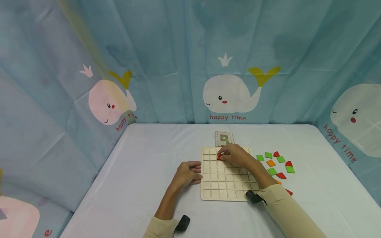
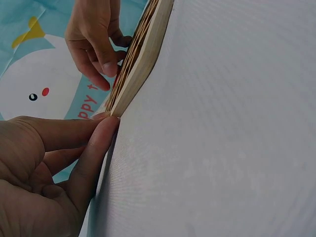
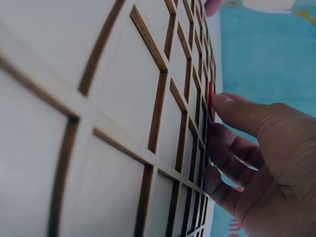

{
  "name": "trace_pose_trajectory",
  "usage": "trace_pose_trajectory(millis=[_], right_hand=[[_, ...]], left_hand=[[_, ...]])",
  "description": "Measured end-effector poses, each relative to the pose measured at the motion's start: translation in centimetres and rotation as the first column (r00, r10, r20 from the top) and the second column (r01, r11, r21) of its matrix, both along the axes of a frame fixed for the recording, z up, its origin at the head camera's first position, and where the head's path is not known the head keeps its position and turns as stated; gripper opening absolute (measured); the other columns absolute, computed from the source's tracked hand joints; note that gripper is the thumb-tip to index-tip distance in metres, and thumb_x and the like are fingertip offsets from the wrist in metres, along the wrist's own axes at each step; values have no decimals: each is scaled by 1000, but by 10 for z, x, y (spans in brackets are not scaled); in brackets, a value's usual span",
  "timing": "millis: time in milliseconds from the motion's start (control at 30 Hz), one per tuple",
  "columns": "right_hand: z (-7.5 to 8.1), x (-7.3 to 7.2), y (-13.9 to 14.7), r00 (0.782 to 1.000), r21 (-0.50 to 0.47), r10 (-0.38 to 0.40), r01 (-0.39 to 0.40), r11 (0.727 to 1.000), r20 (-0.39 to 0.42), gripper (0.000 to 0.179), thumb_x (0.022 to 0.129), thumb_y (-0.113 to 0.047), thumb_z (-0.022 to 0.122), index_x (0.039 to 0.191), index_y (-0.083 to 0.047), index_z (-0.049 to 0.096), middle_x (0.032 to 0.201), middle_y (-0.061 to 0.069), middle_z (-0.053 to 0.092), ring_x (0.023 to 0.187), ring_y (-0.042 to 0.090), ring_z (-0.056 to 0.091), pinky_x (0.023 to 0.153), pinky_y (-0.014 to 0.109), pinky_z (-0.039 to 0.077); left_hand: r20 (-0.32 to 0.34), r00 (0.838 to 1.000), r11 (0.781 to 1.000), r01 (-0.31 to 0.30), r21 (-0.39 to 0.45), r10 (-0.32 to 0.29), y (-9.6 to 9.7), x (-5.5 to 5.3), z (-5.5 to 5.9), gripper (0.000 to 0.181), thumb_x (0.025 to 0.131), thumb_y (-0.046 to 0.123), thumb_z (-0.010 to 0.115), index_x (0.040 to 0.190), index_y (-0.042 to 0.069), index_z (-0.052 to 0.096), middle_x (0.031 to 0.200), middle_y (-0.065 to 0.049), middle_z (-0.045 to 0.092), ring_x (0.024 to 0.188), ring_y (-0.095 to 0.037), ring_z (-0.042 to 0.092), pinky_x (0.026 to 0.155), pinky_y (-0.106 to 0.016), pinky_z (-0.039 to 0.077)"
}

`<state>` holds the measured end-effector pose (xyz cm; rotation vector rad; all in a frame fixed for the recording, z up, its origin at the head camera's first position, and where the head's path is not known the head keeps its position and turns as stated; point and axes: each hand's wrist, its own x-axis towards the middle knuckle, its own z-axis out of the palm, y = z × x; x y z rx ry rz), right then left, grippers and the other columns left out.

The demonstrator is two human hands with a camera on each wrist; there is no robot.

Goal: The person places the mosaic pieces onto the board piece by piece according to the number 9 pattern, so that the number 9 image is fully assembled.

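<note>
A pale wooden grid board (image 1: 212, 185) lies flat on the white table, its square cells bordered by raised strips. At its left edge my left hand (image 1: 186, 174) pinches the rim between thumb and fingers, as the left wrist view shows close up. My right hand (image 1: 236, 156) reaches over the upper part of the board and holds a red quarter-round tile (image 1: 220, 157) with thumb and fingertips at a cell near the top. Seen from the right wrist, the red tile (image 3: 211, 101) is edge-on beside the thumb, against the board's grid.
A small pattern card (image 1: 224, 138) with a coloured figure on a grid lies just behind the board. Right of the board are scattered several green tiles (image 1: 269, 155), red quarter-round tiles (image 1: 281, 176) and orange tiles (image 1: 271, 163). A blue curtain (image 1: 178, 99) with whales surrounds the table.
</note>
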<state>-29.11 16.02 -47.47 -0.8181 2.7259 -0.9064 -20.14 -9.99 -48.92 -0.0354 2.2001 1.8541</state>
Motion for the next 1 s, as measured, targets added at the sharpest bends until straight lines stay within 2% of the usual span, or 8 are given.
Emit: trace_pose_trajectory(millis=[100, 167, 233, 333, 400, 533, 733, 1000], right_hand=[[0, -1, 1, 1000, 5, 4, -4, 1000, -10, 13, 101, -13, 72, 109, -15, 83, 109, -2, 77, 103, 24, 69, 85, 42, 59], [0, -1, 1, 1000, 4, 8, -8, 1000, -13, 14, 101, -12, 72, 109, -14, 83, 112, -1, 78, 120, 32, 67, 93, 48, 60], [0, -1, 1, 1000, 4, 9, -9, 1000, -7, 14, 101, -12, 72, 110, -14, 83, 109, -1, 77, 116, 29, 68, 91, 46, 60], [1, 1, 1, 1000, 6, 2, -2, 1000, 10, 15, 101, -13, 73, 113, -11, 81, 101, -2, 74, 99, 20, 68, 83, 40, 59], [2, 2, 1, 1000, 4, -6, 6, 1000, 21, 18, 100, -14, 74, 117, -9, 79, 97, -2, 72, 86, 12, 63, 75, 35, 57], [1, 4, 4, 999, -20, -26, 27, 999, 36, 26, 100, -15, 76, 124, -6, 75, 99, -1, 71, 90, 15, 66, 80, 39, 60], [1, 10, 11, 997, -81, -52, 56, 995, 56, 27, 100, -17, 76, 124, -7, 74, 105, 1, 72, 98, 19, 70, 87, 43, 63], [8, 24, 24, 994, -177, -64, 78, 981, 84, 32, 101, -22, 74, 130, -7, 73, 110, 1, 72, 101, 20, 69, 84, 38, 61]], left_hand=[[-5, 1000, 1000, 4, 2, -4, 0, 0, 0, 60, 84, -14, 77, 141, -4, 64, 121, -19, 68, 98, -23, 73, 75, -33, 69], [-9, 1000, 1000, 4, 4, -4, 0, 0, 0, 60, 84, -14, 77, 141, -4, 64, 121, -19, 68, 99, -23, 73, 75, -33, 69], [-11, 1000, 1000, 2, 4, -2, 0, 0, 0, 60, 84, -15, 77, 142, -4, 63, 121, -19, 67, 100, -23, 73, 75, -34, 70], [-11, 1000, 1000, 2, 5, -2, -1, 0, 0, 61, 84, -15, 77, 142, -4, 63, 122, -19, 67, 100, -23, 73, 75, -34, 70], [-9, 1000, 1000, 2, 4, -2, -1, 1, 0, 60, 84, -15, 77, 142, -4, 63, 122, -19, 67, 99, -23, 73, 75, -34, 70], [-9, 1000, 1000, 3, 5, -3, -1, 0, -1, 61, 84, -15, 77, 142, -4, 63, 122, -19, 67, 99, -23, 73, 75, -33, 69], [-20, 1000, 1000, 5, 8, -5, -1, 0, -2, 61, 84, -15, 76, 142, -5, 63, 123, -20, 66, 99, -23, 73, 74, -33, 69], [-5, 1000, 1000, 4, 6, -4, -1, 0, -2, 60, 85, -14, 77, 142, -4, 63, 123, -19, 67, 97, -22, 73, 75, -33, 69]])
